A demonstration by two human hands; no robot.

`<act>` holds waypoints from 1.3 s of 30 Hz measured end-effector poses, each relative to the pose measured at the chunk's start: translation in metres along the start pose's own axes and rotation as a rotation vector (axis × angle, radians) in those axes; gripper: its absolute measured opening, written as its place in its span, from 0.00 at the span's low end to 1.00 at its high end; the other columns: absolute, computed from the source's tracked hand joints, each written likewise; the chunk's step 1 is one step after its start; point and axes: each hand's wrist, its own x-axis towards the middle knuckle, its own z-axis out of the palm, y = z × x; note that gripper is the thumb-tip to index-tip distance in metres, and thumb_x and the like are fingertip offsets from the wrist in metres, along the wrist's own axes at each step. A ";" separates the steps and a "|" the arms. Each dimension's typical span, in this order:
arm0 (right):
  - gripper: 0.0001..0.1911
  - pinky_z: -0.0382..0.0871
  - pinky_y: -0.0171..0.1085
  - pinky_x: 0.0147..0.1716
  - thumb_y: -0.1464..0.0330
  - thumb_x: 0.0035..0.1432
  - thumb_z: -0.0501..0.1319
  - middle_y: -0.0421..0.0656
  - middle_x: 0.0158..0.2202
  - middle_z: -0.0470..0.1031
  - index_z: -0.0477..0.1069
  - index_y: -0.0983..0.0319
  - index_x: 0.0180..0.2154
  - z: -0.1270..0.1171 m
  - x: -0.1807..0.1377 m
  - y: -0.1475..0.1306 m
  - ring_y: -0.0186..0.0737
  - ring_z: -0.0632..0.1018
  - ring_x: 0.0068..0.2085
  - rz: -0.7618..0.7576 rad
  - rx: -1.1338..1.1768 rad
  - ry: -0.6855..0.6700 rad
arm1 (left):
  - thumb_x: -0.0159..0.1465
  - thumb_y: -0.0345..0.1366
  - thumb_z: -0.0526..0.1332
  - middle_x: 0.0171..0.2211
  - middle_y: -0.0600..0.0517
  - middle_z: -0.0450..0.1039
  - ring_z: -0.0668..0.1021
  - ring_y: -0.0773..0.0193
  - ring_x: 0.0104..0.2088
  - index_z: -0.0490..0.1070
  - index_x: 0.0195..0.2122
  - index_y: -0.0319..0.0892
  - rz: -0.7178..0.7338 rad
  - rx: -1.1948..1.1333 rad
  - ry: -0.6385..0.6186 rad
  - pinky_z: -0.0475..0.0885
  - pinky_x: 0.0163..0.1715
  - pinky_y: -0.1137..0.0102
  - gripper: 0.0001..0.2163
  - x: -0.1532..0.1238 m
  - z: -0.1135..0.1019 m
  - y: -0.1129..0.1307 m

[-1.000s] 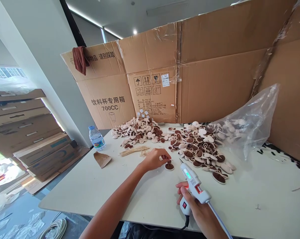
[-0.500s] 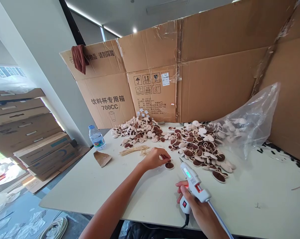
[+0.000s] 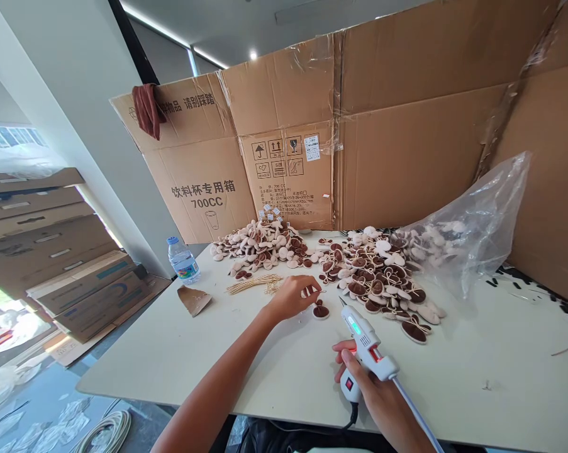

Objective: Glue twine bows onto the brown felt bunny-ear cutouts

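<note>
My left hand [image 3: 293,298] is over the table with thumb and fingertips pinched together. A tiny pale bit shows at the fingertips, too small to name. Just below them a small plush piece [image 3: 320,312] lies on the table, brown on top with a pale rim. In my right hand [image 3: 375,390] is a white hot glue gun [image 3: 363,332], its lit green display facing up and its metal nozzle pointing up and left. The nozzle is apart from the plush piece, to its right. A bundle of thin beige cords [image 3: 253,285] lies beyond my left hand.
Heaps of brown and pale plush pieces [image 3: 265,242] stand at the back, partly inside a clear plastic bag [image 3: 489,214] on the right. A water bottle [image 3: 183,261] and a brown scrap [image 3: 194,300] are at left. A cardboard wall [image 3: 406,157] encloses the table's back.
My left hand has risen slightly away from the plush piece, which now shows more fully. My right hand and the glue gun have stayed nearly in place.
</note>
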 end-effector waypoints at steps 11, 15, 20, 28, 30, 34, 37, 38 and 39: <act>0.19 0.72 0.41 0.32 0.49 0.63 0.61 0.41 0.35 0.81 0.75 0.55 0.45 -0.007 0.001 0.003 0.47 0.82 0.34 -0.004 -0.001 -0.122 | 0.69 0.37 0.59 0.38 0.50 0.79 0.80 0.62 0.38 0.70 0.38 0.43 -0.098 -0.180 0.059 0.73 0.39 0.67 0.04 0.001 -0.002 0.004; 0.19 0.71 0.40 0.31 0.48 0.64 0.60 0.39 0.34 0.80 0.75 0.55 0.44 -0.010 0.001 0.000 0.46 0.81 0.34 -0.015 -0.010 -0.077 | 0.70 0.40 0.59 0.39 0.46 0.79 0.81 0.60 0.42 0.65 0.38 0.42 -0.150 -0.439 0.055 0.76 0.42 0.65 0.08 0.002 0.000 0.001; 0.21 0.71 0.41 0.32 0.47 0.64 0.59 0.42 0.34 0.80 0.75 0.56 0.45 -0.008 0.002 0.001 0.47 0.81 0.35 0.003 -0.035 -0.098 | 0.69 0.40 0.60 0.35 0.47 0.78 0.81 0.62 0.38 0.64 0.37 0.41 -0.181 -0.543 0.081 0.76 0.42 0.64 0.09 0.004 0.003 -0.004; 0.26 0.69 0.40 0.26 0.43 0.58 0.60 0.42 0.31 0.79 0.76 0.57 0.41 0.003 0.001 0.004 0.47 0.80 0.30 0.021 -0.004 0.037 | 0.65 0.37 0.63 0.34 0.50 0.76 0.79 0.65 0.34 0.71 0.39 0.40 -0.183 -0.417 0.027 0.76 0.38 0.68 0.06 0.004 0.002 -0.006; 0.27 0.69 0.41 0.27 0.42 0.59 0.60 0.43 0.31 0.79 0.76 0.58 0.41 0.002 0.001 0.003 0.46 0.79 0.30 0.015 -0.018 0.031 | 0.65 0.38 0.63 0.35 0.50 0.77 0.79 0.66 0.34 0.73 0.39 0.40 -0.183 -0.381 0.011 0.75 0.39 0.69 0.06 0.004 0.001 -0.006; 0.28 0.70 0.39 0.28 0.42 0.59 0.59 0.43 0.31 0.79 0.77 0.59 0.42 -0.002 0.000 -0.003 0.45 0.80 0.31 0.007 -0.030 0.010 | 0.65 0.40 0.64 0.37 0.50 0.78 0.79 0.65 0.36 0.75 0.40 0.41 -0.186 -0.360 -0.015 0.76 0.41 0.68 0.08 0.004 -0.001 -0.007; 0.27 0.71 0.39 0.31 0.43 0.59 0.62 0.42 0.31 0.80 0.77 0.59 0.44 -0.007 0.000 -0.010 0.45 0.81 0.32 0.013 -0.002 -0.050 | 0.64 0.43 0.67 0.37 0.49 0.78 0.80 0.64 0.38 0.73 0.42 0.41 -0.182 -0.408 -0.017 0.76 0.43 0.67 0.12 0.004 -0.001 -0.011; 0.26 0.72 0.40 0.32 0.44 0.59 0.63 0.42 0.32 0.80 0.77 0.59 0.45 -0.009 0.000 -0.012 0.45 0.81 0.32 0.017 0.007 -0.081 | 0.63 0.43 0.68 0.37 0.49 0.78 0.80 0.64 0.38 0.73 0.42 0.40 -0.186 -0.432 -0.014 0.76 0.43 0.67 0.13 0.004 0.000 -0.013; 0.26 0.72 0.40 0.33 0.44 0.59 0.63 0.42 0.33 0.80 0.77 0.59 0.45 -0.010 0.000 -0.013 0.45 0.81 0.33 0.018 0.009 -0.100 | 0.62 0.44 0.69 0.37 0.48 0.78 0.80 0.63 0.38 0.73 0.42 0.40 -0.194 -0.454 -0.010 0.76 0.44 0.66 0.14 0.004 0.001 -0.015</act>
